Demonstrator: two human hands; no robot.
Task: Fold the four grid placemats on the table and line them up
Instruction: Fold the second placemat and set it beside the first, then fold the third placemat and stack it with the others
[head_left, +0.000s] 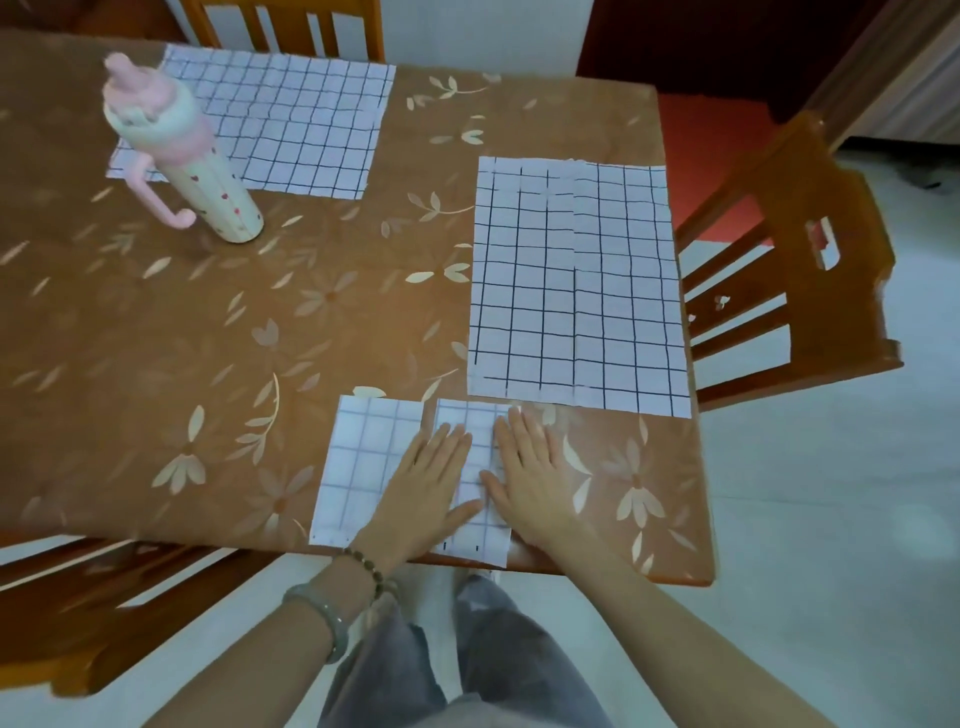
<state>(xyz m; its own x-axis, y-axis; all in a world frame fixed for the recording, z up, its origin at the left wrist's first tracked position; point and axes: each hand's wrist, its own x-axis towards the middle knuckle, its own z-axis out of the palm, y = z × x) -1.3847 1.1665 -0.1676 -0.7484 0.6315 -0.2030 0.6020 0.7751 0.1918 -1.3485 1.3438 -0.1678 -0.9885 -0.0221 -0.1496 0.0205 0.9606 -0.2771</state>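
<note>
Two folded white grid placemats lie side by side at the table's near edge: one on the left (358, 467), one on the right (480, 452). My left hand (423, 486) lies flat, fingers spread, across the gap between them. Pressing flat on the right folded placemat's right edge is my right hand (530, 478). An unfolded grid placemat (576, 286) lies flat by the table's right edge. Another unfolded one (291, 119) lies at the far side, partly under a bottle.
A tall pink and cream bottle (192, 161) with a strap stands on the far placemat's near left corner. The table (208, 338) has a brown flowered cloth. Wooden chairs stand at the right (795, 270), far side (291, 26) and near left (104, 587).
</note>
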